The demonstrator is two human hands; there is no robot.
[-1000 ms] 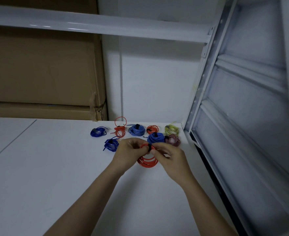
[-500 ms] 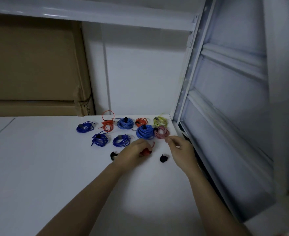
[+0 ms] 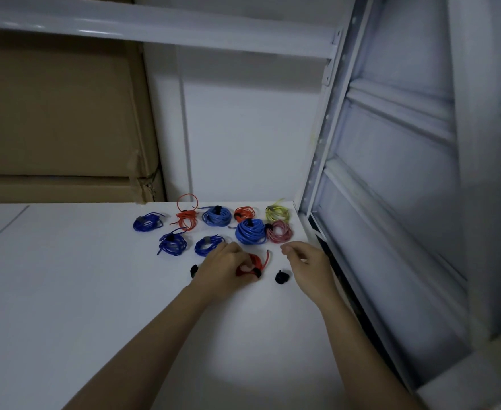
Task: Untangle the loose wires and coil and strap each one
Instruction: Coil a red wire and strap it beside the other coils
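My left hand (image 3: 225,269) grips a red wire coil (image 3: 255,263) with a black strap round it, low over the white table (image 3: 95,291). One red end sticks up to the right. My right hand (image 3: 308,266) hovers just right of it, fingers loosely curled, holding nothing. A loose black strap (image 3: 281,277) lies between the hands, and another black strap (image 3: 194,270) lies left of my left hand. Behind them lie several strapped coils: dark blue (image 3: 147,222), orange (image 3: 185,216), light blue (image 3: 250,231), pink (image 3: 279,231), yellow (image 3: 277,213).
A white shelf upright (image 3: 317,143) and panelled side frame stand along the table's right edge. Cardboard boxes (image 3: 60,113) are stacked at the back left. A white beam (image 3: 154,28) crosses overhead.
A second ago both hands held the red coil and worked its strap. My right hand has let go and moved right; my left hand keeps the coil. The view has swung right.
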